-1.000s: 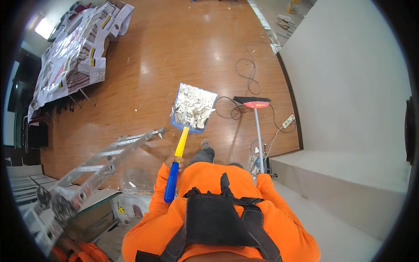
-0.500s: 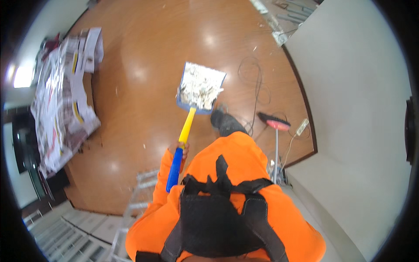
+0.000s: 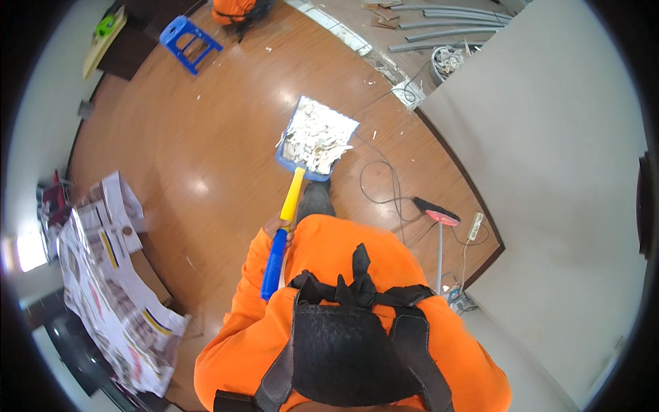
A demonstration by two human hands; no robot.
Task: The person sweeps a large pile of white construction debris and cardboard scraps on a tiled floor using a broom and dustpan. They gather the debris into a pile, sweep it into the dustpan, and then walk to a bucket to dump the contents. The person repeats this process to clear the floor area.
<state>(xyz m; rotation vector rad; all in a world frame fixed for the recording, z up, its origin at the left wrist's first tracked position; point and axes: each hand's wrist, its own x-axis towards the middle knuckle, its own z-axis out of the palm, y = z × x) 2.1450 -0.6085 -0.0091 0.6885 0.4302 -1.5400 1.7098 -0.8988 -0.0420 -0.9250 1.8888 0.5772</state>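
My left hand (image 3: 278, 226) is wrapped round the long yellow and blue handle of a dustpan (image 3: 285, 161). The blue pan is held out in front of me over the floor, heaped with white debris flakes (image 3: 316, 135), some hanging over its edges. Under the near side of the pan shows one of my dark shoes. My right hand and forearm are out of sight. To my right, a broom (image 3: 443, 214) with dark bristles, a red head and a grey stick stands near the wall, untouched.
A black cord (image 3: 371, 180) loops over the brown floor toward a white power strip (image 3: 475, 226). A blue stool (image 3: 189, 42) and a person in orange (image 3: 233, 10) are far ahead. Printed sheeting (image 3: 120, 288) covers something at left. Grey pipes (image 3: 446, 17) and a debris-filled bucket (image 3: 447, 62) lie far right.
My view has turned right, bringing the stool, the other person and the bucket into sight. The loaded dustpan stays in my left hand, and the sheeting has shifted down the picture.
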